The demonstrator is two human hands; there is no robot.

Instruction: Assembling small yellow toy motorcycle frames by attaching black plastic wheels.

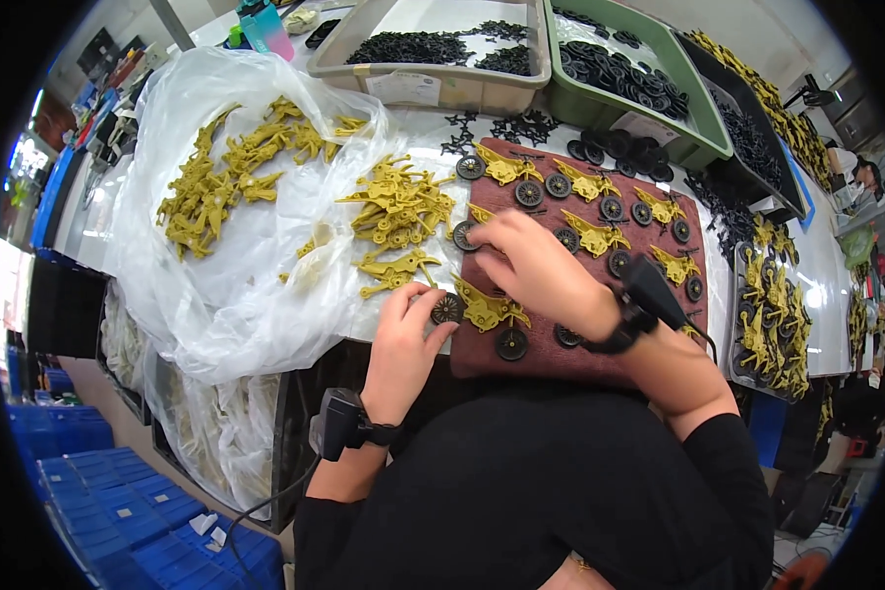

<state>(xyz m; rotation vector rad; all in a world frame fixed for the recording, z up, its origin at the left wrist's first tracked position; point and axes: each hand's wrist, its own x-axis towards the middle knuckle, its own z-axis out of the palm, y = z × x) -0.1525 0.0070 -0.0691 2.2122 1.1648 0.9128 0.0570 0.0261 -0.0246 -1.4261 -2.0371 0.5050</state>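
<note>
The left hand pinches a small black wheel with its thumb and fingers. The wheel sits at the front end of a yellow toy bike frame, which lies on the near left part of the brown mat. The right hand is curled, palm down, on the mat just past that frame, next to another wheel. Its fingertips are tucked under, so I cannot tell if it holds anything.

To do this step well, I think the wheel should be lined up straight with the end of the frame and pushed on flat, not at a slant. The other hand should hold the frame down so it does not slide. A soft, even push is likely best, because the thin yellow plastic may bend.

More frames with wheels lie in rows on the far part of the mat. Loose yellow frames lie in a heap on a clear plastic bag to the left on the worktop.

Some things are hard to see. The right hand covers the frame under it. The spot where the wheel meets the frame is too small to make out. The black bits in the far tubs are blurry. The picture bends at its edges.
</note>
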